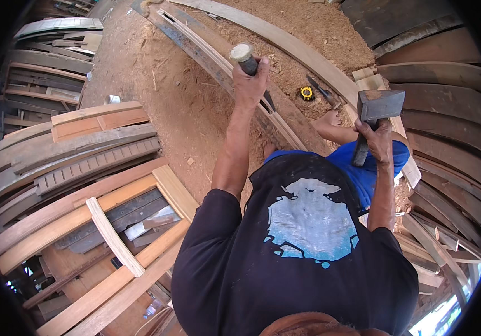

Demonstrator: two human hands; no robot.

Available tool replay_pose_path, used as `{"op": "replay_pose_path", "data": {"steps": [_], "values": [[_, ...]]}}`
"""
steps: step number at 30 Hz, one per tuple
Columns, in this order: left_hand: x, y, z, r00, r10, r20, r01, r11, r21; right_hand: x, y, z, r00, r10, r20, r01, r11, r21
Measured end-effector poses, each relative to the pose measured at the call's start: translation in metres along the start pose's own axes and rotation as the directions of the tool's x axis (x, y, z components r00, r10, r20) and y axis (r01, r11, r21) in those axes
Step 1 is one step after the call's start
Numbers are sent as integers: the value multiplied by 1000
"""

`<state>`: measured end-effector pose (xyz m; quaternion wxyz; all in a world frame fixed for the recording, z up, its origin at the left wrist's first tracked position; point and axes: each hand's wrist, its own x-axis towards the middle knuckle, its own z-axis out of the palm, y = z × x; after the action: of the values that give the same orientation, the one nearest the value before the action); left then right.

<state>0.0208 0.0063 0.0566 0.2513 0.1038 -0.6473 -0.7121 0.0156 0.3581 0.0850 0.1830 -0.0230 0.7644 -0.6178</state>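
Observation:
My left hand [250,87] is wrapped round the dark handle of a chisel [247,65], whose pale, round butt end points up. The blade shows past my fingers, near a slot in the long, narrow wooden piece [284,127] below. That piece lies along a wide, worn plank [302,124]. Off to the right, my right hand [378,141] grips a mallet [381,105] with a large block head and a dark handle, raised above my blue shorts and apart from the chisel.
A yellow and black tape measure [306,93] and a dark, pointed tool [320,88] lie on the sawdust. Beyond them runs a curved board [285,42]. Stacked planks [447,106] line the right. A wooden frame [139,260] and more boards [83,148] stand on the left.

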Motion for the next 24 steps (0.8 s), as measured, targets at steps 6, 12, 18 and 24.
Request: {"op": "replay_pose_path", "data": {"steps": [6,12,18,24], "values": [[2,-20,-8,984,-116,-138,105,991,-82,13,29,2,998,45,44,-28,942,-335],[0,-31,-23,992,49,-115,-28,983,181,10,-21,35,991,-113,69,125,970,-206],[-4,-37,-33,999,-43,-24,46,983,179,14,-80,38,955,-289,58,291,956,-31],[-5,-58,-42,991,5,-131,-8,1000,-22,7,-140,40,875,-482,-46,484,874,53]]}}
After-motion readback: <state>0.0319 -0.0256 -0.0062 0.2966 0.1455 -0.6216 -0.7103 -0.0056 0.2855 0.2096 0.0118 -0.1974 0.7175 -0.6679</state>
